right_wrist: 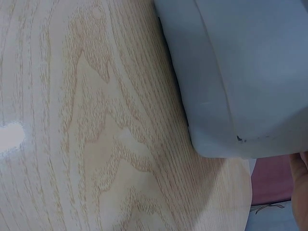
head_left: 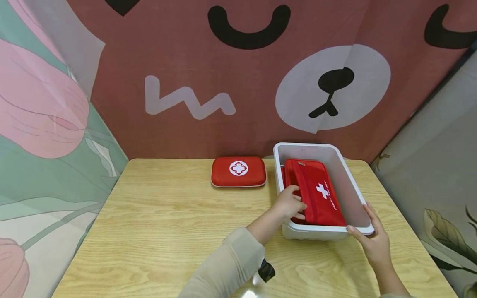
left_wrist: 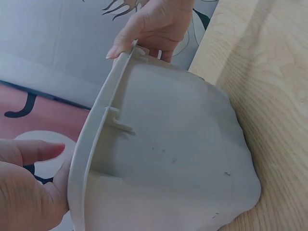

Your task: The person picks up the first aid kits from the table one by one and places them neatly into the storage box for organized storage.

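In the head view, a red soft pouch [head_left: 322, 194] with a white cross and lettering lies slanted in a white plastic bin [head_left: 354, 182]. Part of another red item shows under its left side. My left hand [head_left: 288, 203] reaches over the bin's near left edge, fingers spread at the pouch's left side; the left wrist view shows that hand [left_wrist: 31, 187] at the rim, its thumb straight. At the bin's near right corner my right hand [head_left: 376, 240] grips the rim, thumb in front. In the right wrist view, only a sliver of that hand [right_wrist: 301, 187] appears by the bin [right_wrist: 250, 82].
A red hard case [head_left: 238, 171] with a white round emblem lies left of the bin at the back of the wooden table [head_left: 160, 231]. Printed curtains [head_left: 253, 82] hang behind and beside the table. A small black device [head_left: 266, 271] sits at my left sleeve.
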Available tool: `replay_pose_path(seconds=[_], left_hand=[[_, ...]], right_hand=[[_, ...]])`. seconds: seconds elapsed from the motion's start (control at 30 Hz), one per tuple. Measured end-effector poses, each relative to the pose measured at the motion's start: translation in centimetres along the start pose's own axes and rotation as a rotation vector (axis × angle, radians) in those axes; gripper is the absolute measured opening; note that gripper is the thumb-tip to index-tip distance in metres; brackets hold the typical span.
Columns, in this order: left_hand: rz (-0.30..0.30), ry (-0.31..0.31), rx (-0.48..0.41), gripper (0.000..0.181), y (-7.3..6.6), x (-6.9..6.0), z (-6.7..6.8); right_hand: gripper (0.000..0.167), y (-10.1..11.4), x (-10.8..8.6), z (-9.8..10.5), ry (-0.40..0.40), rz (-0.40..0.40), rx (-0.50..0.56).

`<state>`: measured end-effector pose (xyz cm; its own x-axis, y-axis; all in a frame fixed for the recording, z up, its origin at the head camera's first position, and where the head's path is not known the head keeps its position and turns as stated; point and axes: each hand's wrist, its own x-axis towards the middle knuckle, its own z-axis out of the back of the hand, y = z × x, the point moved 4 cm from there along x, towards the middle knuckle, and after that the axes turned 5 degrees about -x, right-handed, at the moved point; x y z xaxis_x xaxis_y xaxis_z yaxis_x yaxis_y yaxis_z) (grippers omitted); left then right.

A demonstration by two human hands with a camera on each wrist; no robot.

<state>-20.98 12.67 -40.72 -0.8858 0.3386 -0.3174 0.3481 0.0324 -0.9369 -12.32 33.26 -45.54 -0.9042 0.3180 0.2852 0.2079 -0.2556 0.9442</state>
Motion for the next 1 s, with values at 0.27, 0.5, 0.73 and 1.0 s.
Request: replay_pose_path(seconds=[0.27,0.5,0.73,1.0], left_hand=[[-0.004,0.063,0.005,0.051,-0.4,-0.8,0.8],[-0.018,0.090,-0.095,0.048,-0.5,-0.7,2.0],[-0.036,0.066,-0.244,0.037,0.2,-0.3,3.4],[-0.062,0.004,-0.345,0.033,0.8,0.1,5.2]], right_hand=[[0.070,0.0,-0.1,0.0,-0.004,-0.018,-0.016],[0.070,0.0,0.0,0.0,0.001,-0.016,-0.002],[0.070,0.0,0.1,0.1,0.001,-0.010,-0.017],[0.070,0.0,0.2,0.1,0.000,-0.014,-0.040]])
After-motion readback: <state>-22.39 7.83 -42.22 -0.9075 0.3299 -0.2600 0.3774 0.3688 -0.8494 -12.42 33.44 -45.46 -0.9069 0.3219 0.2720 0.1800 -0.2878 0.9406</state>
